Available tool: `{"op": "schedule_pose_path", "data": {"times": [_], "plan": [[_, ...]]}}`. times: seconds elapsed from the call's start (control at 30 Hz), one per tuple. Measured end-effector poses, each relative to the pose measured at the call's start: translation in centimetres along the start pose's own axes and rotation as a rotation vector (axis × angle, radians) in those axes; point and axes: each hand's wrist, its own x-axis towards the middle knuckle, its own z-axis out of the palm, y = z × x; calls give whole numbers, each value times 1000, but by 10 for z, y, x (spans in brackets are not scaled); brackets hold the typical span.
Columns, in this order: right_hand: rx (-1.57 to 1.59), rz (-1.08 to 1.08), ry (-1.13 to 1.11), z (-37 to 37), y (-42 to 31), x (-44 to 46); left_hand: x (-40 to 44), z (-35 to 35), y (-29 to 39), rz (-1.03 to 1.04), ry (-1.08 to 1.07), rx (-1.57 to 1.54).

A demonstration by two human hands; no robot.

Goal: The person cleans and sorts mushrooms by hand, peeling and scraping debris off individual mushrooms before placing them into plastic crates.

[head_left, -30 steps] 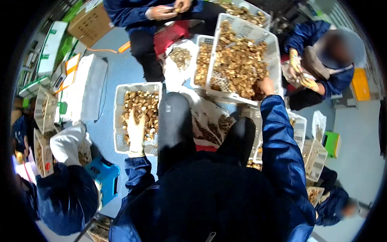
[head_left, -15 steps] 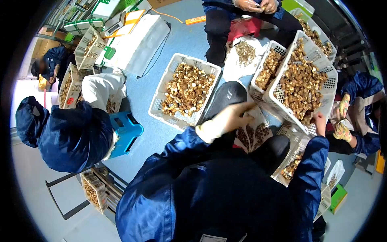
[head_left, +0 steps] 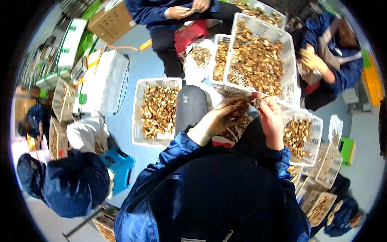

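Note:
My left hand (head_left: 213,121), in a pale glove, is curled over my lap around a brown mushroom (head_left: 238,108), blurred by motion. My right hand (head_left: 269,117) is bare and pinched shut close beside it. A small greyish thing (head_left: 256,103) shows at its fingertips, too small to name. Just beyond my hands stands a white crate (head_left: 292,86) piled with brown mushrooms. To my left, on the floor, another white crate (head_left: 138,121) holds mushrooms with pale cut ends. Dark scraps (head_left: 231,132) lie between my knees.
One co-worker's hands (head_left: 187,10) work at the top; another's gloved hands (head_left: 312,60) are at the right. A third person (head_left: 74,181) sits left near a blue stool (head_left: 121,169). More mushrooms fill a crate (head_left: 316,139) at my right. A cardboard box (head_left: 111,24) stands at the back.
My right hand has come back from the big crate to my lap. My left hand now holds a brown mushroom. The view has turned, moving the crates leftward.

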Motion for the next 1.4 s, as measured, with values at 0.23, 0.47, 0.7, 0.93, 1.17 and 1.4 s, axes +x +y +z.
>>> {"op": "schedule_pose_path", "data": {"times": [0.23, 0.47, 0.7, 0.93, 1.17, 1.4], "plan": [[-248, -265, 79, 31, -9, -46, -29, -18, 1, -68, -56, -131], [-597, -494, 22, 28, -16, -59, -42, 14, 5, -158, -10, -22], [-395, -264, -12, 14, -15, -79, -50, 27, 9, -283, 49, 222], [-269, -144, -46, 11, -4, -78, -49, 25, 9, -281, 125, 384], [-287, -231, -145, 11, -3, -74, -54, 18, 2, -421, 128, -91], [-246, -153, -179, 16, -8, -73, -58, 13, -4, -511, 137, -442]]}}
